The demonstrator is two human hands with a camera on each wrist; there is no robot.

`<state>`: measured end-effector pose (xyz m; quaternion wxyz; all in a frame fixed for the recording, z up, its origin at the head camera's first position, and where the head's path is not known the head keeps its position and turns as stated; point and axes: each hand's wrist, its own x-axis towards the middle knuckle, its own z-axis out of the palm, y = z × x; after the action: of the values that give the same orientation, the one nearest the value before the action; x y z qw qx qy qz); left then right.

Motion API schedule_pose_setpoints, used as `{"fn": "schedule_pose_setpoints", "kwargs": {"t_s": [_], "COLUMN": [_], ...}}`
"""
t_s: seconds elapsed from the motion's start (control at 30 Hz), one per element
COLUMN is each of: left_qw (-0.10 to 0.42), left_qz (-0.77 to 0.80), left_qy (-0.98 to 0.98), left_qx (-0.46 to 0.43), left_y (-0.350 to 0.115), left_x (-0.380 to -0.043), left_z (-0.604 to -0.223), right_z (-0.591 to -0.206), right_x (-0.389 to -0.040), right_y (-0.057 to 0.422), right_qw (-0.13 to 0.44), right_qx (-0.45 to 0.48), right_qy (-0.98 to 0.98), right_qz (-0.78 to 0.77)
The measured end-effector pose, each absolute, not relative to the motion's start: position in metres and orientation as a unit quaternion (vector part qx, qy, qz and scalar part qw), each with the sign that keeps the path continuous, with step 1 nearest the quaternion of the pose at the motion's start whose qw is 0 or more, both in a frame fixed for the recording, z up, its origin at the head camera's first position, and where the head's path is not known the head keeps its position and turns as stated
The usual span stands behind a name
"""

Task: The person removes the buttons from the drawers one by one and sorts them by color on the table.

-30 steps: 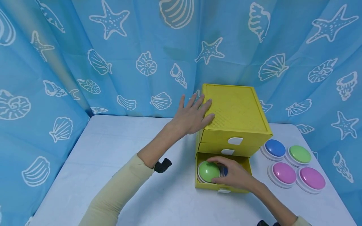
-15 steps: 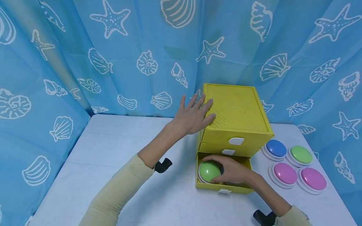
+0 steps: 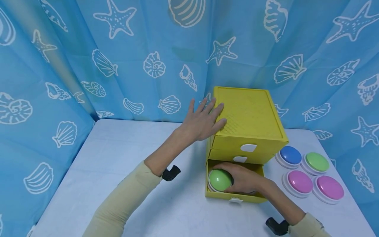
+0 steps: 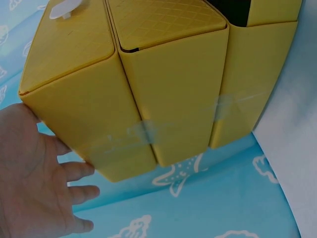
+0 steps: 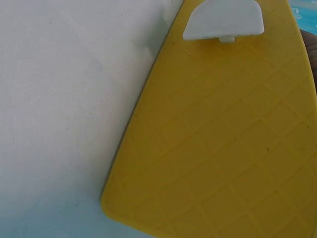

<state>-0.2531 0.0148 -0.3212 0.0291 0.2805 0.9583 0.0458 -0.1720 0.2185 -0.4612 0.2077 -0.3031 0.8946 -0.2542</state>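
Note:
A yellow drawer cabinet (image 3: pixel 245 113) stands at the back right of the table, its bottom drawer (image 3: pixel 220 194) pulled out. My left hand (image 3: pixel 198 125) rests on the cabinet's left top edge, fingers spread; the left wrist view shows the same hand (image 4: pixel 34 183) against the cabinet's side. In the drawer's left part lies a green push button (image 3: pixel 220 180) with a domed top and white base. My right hand (image 3: pixel 244 179) reaches into the drawer, index finger behind the green button and thumb at its front right edge. In the right wrist view the drawer front (image 5: pixel 213 139) hides most of that hand.
Right of the cabinet sit a blue button (image 3: pixel 290 155), another green button (image 3: pixel 316 162) and two pink buttons (image 3: pixel 300 181) on the white table (image 3: pixel 133 158). A blue shell-patterned curtain (image 3: pixel 133 65) hangs behind. The two upper drawers are closed, with white handles (image 3: pixel 248 147).
My right hand has settled lower over the drawer, its thumb shifting slightly right; a blue button seen beside the green one is now covered. My left hand stays put.

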Motion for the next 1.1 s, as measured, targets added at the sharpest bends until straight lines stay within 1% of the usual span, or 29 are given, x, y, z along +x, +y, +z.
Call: {"fn": "schedule_pose_setpoints", "kwargs": {"t_s": [0.5, 0.63, 0.87, 1.1], "left_qw": [0.031, 0.032, 0.029, 0.026], "left_qz": [0.036, 0.035, 0.024, 0.021], "left_qy": [0.958, 0.958, 0.958, 0.959], "left_qx": [0.283, 0.282, 0.284, 0.282], "left_y": [0.015, 0.016, 0.017, 0.017], "left_x": [-0.252, -0.252, -0.253, -0.253], "left_z": [-0.319, -0.318, -0.319, -0.32], "right_z": [-0.448, -0.444, -0.431, -0.416], "right_x": [-0.162, -0.158, -0.151, -0.145], "right_y": [0.224, 0.228, 0.236, 0.246], "right_qw": [0.185, 0.17, 0.146, 0.143], "right_qx": [-0.285, -0.279, -0.274, -0.254], "right_qy": [0.895, 0.9, 0.902, 0.905], "right_qz": [-0.289, -0.287, -0.3, -0.311]}}
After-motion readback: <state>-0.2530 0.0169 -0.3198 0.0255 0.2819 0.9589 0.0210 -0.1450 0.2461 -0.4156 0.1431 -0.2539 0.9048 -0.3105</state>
